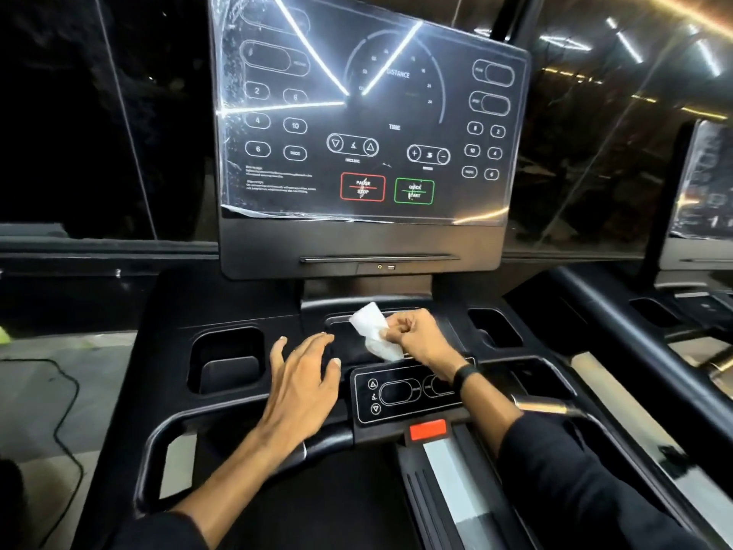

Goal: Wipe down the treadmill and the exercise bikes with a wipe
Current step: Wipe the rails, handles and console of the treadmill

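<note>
1. White and crumpled, the wipe (373,331) is pinched in the curled fingers of my right hand (416,337), over the shallow centre tray (345,343) of the treadmill (254,391) console.
2. My left hand (303,381) lies loose just beside it, fingers straight and spread, holding nothing, over the deck to the left of the tray.
3. Black band (465,377) sits on my right wrist, and that forearm crosses the small control panel (390,394) with its arrow buttons.
4. Below that panel a red safety tab (427,429) shows, near the front handlebar (325,444).
5. Glossy film covers the big display (369,113) above, peeling at its lower left corner; a red pause/stop box and a green quick-start box sit near its bottom.
6. Deep cup holder (228,361) sits left of my left hand.
7. Far right, part of a second machine's screen (702,184) is visible.
</note>
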